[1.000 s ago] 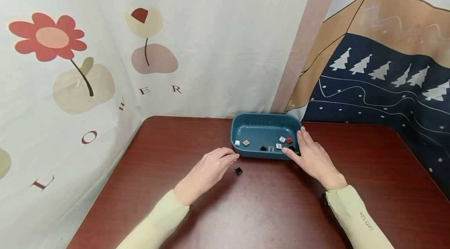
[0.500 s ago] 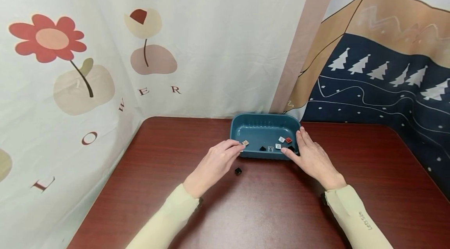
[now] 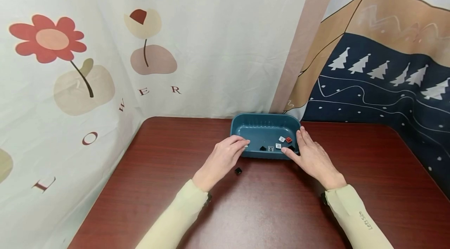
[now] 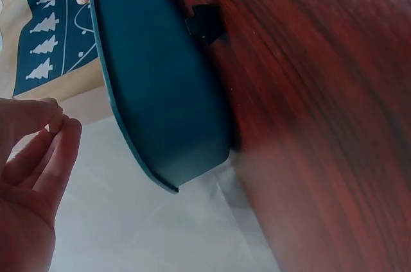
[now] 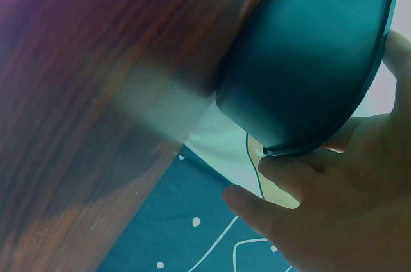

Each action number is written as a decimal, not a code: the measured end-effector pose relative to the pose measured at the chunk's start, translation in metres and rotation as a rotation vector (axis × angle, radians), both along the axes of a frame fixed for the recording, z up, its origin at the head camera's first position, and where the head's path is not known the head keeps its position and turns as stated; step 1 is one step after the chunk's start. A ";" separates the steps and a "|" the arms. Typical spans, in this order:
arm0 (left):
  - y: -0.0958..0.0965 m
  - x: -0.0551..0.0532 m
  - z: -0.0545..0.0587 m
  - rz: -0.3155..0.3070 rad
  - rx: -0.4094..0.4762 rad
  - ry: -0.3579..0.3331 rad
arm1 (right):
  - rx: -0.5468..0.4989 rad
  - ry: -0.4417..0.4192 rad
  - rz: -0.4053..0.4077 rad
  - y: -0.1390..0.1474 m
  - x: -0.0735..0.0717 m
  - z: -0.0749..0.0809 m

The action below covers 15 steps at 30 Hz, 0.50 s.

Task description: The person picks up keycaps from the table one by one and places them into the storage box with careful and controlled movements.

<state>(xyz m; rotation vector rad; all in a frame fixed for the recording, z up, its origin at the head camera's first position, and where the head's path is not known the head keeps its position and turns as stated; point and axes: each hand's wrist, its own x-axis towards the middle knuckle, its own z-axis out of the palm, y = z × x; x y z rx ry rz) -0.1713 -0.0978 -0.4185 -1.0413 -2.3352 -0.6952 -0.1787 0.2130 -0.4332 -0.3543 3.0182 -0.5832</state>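
In the head view a blue-green tray (image 3: 268, 115) stands at the table's back edge. My left hand (image 3: 220, 158) reaches over its front left rim, with thumb and fingertips pinched together on a small pale piece (image 3: 246, 146), mostly hidden by the fingers. The left wrist view shows that hand (image 4: 32, 156) beside the tray wall (image 4: 160, 79), thumb meeting fingertips. My right hand (image 3: 314, 159) rests on the tray's front right corner, its fingers fairly straight along the right side and thumb over the front rim. In the right wrist view, its fingers (image 5: 289, 176) lie at the rim.
Several small square pieces lie in the tray: a red piece (image 3: 288, 139), a white piece (image 3: 278, 146) and a black piece (image 3: 263, 148) among them. Another black piece (image 3: 238, 171) lies on the brown table (image 3: 267, 210) before the tray. A printed curtain (image 3: 211, 46) hangs behind.
My left hand has moved right and away from me, from outside the tray's front left corner to over its inside, covering the tan and white pieces there. The right hand stays put.
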 end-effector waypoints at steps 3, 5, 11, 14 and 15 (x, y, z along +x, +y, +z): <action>0.003 -0.003 -0.002 -0.008 0.012 -0.008 | 0.002 0.001 0.000 0.000 0.000 0.000; 0.004 -0.004 -0.002 -0.013 0.019 -0.018 | 0.005 0.002 0.001 -0.001 0.000 0.000; 0.009 -0.008 -0.003 0.004 0.016 -0.062 | 0.004 -0.003 0.002 -0.001 0.000 0.000; 0.011 -0.010 -0.002 0.014 0.011 -0.079 | 0.005 -0.003 0.001 0.000 0.000 0.000; 0.012 -0.012 -0.002 0.014 0.010 -0.085 | 0.004 -0.002 0.002 0.000 0.000 0.000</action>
